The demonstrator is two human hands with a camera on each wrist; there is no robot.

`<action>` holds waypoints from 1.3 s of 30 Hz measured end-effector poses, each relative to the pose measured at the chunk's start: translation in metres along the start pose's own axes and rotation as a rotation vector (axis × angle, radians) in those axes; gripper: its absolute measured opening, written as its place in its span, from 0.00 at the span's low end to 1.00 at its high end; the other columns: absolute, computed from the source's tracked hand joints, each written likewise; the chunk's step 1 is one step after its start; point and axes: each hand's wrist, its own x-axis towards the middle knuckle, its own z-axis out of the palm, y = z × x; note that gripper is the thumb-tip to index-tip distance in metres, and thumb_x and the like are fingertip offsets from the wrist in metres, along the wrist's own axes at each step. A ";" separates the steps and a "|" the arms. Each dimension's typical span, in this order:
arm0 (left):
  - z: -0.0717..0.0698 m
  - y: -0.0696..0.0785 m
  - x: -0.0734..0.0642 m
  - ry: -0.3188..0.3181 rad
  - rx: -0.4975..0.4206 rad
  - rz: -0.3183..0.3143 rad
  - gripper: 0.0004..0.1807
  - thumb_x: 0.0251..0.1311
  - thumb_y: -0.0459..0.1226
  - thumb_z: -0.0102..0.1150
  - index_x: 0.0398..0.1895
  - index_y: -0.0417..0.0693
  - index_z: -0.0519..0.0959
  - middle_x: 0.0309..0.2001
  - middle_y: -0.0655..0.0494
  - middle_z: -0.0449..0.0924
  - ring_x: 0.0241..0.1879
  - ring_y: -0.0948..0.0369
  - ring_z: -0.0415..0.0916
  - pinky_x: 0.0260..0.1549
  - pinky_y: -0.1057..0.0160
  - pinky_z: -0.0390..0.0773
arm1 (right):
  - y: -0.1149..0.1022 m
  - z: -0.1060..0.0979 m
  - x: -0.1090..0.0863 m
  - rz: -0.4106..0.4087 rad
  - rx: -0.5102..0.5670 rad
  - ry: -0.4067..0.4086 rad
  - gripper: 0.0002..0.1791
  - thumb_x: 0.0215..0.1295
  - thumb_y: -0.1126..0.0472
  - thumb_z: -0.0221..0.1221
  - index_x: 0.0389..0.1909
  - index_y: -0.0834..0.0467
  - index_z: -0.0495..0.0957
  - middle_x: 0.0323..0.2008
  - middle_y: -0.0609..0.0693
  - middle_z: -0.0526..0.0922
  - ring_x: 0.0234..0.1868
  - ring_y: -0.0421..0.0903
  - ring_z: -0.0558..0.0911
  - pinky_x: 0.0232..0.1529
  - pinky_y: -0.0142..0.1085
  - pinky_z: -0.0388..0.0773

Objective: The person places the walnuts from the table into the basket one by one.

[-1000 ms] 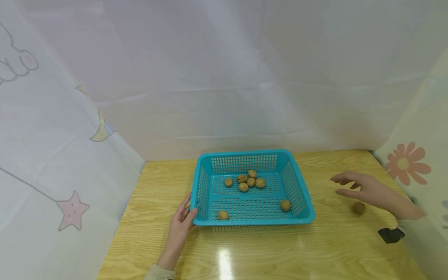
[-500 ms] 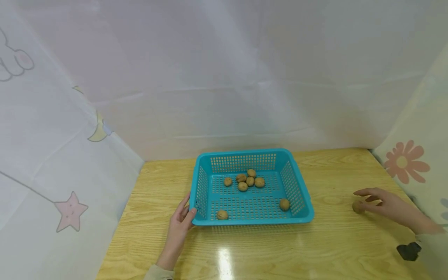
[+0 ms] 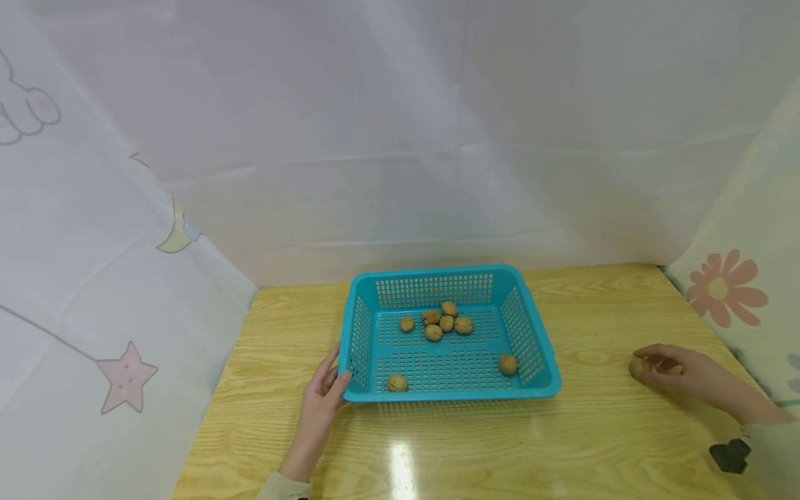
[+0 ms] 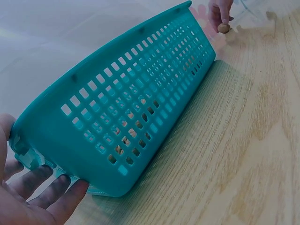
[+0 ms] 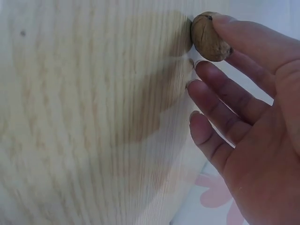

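Note:
A turquoise plastic basket [image 3: 450, 396] with slatted walls stands on the wooden table. My left hand [image 3: 320, 399] grips its left front corner, thumb over the rim and fingers against the outside. In the left wrist view the fingers [image 4: 54, 192] curve below the rim. Several walnuts [image 3: 464, 325] lie inside, most clustered toward the back, one walnut [image 3: 396, 383] at the front left and one walnut [image 3: 508, 364] at the front right. Off to the right, my right hand [image 3: 690, 375] pinches another walnut [image 5: 208, 37] between thumb and index finger, at the tabletop. Its other fingers are spread loosely.
The wooden table [image 3: 594, 437] stretches in front of and beside the basket. A pale cloth [image 3: 400, 139] hangs behind the table's back edge, and printed cloth with a flower [image 3: 725, 288] borders the right side.
My right hand has moved right and down to the walnut on the table, and its thumb and index finger have closed on it. My left hand stays at the basket's corner.

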 end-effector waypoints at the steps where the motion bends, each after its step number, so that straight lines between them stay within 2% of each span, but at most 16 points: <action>1: 0.000 0.000 0.000 -0.004 0.000 0.000 0.35 0.78 0.38 0.56 0.83 0.50 0.58 0.70 0.34 0.71 0.62 0.43 0.79 0.49 0.59 0.86 | 0.000 0.000 0.000 -0.001 -0.001 0.005 0.18 0.71 0.62 0.66 0.56 0.68 0.79 0.40 0.41 0.81 0.36 0.28 0.75 0.32 0.32 0.77; 7: -0.001 0.001 0.000 -0.019 -0.003 0.011 0.34 0.78 0.38 0.55 0.83 0.49 0.57 0.70 0.33 0.71 0.62 0.42 0.79 0.49 0.59 0.86 | -0.005 0.002 0.003 -0.006 -0.001 0.012 0.16 0.70 0.62 0.67 0.53 0.65 0.80 0.36 0.37 0.80 0.34 0.28 0.75 0.31 0.31 0.75; 14: 0.000 0.001 0.000 -0.021 0.008 0.017 0.35 0.78 0.39 0.55 0.83 0.48 0.56 0.71 0.32 0.70 0.63 0.40 0.78 0.50 0.58 0.86 | -0.014 0.001 0.010 -0.053 -0.008 0.022 0.17 0.69 0.62 0.68 0.55 0.64 0.80 0.37 0.41 0.81 0.35 0.28 0.75 0.30 0.31 0.75; 18: 0.000 0.001 -0.001 -0.017 -0.009 -0.005 0.35 0.78 0.39 0.56 0.83 0.50 0.57 0.71 0.34 0.70 0.64 0.39 0.76 0.50 0.59 0.86 | -0.026 -0.002 0.014 -0.060 -0.016 0.021 0.18 0.70 0.60 0.68 0.56 0.63 0.80 0.38 0.40 0.81 0.36 0.29 0.75 0.29 0.32 0.75; 22: 0.000 0.001 0.000 -0.016 -0.004 -0.001 0.35 0.78 0.39 0.56 0.83 0.49 0.57 0.71 0.34 0.70 0.64 0.39 0.76 0.50 0.58 0.86 | -0.039 -0.006 0.019 -0.073 -0.024 0.015 0.17 0.71 0.60 0.67 0.56 0.61 0.80 0.40 0.39 0.81 0.37 0.29 0.75 0.29 0.32 0.74; 30: 0.000 0.003 -0.001 -0.015 0.015 0.028 0.35 0.78 0.39 0.55 0.83 0.46 0.56 0.70 0.30 0.70 0.61 0.42 0.79 0.49 0.58 0.86 | -0.061 -0.011 0.029 -0.175 -0.033 0.069 0.17 0.67 0.64 0.70 0.54 0.60 0.81 0.40 0.38 0.81 0.38 0.28 0.75 0.29 0.31 0.74; 35: 0.000 0.001 -0.001 -0.016 0.016 0.031 0.35 0.78 0.39 0.55 0.83 0.46 0.56 0.70 0.31 0.70 0.60 0.45 0.80 0.49 0.58 0.87 | -0.076 -0.015 0.034 -0.197 -0.064 0.080 0.17 0.66 0.62 0.71 0.54 0.58 0.82 0.42 0.38 0.82 0.39 0.28 0.75 0.30 0.31 0.75; 39: -0.001 0.000 0.000 -0.016 -0.002 0.009 0.35 0.78 0.38 0.56 0.83 0.49 0.57 0.70 0.33 0.71 0.62 0.42 0.79 0.49 0.58 0.86 | -0.090 -0.019 0.037 -0.183 -0.080 0.062 0.18 0.67 0.59 0.71 0.55 0.55 0.82 0.43 0.39 0.82 0.40 0.30 0.76 0.32 0.32 0.75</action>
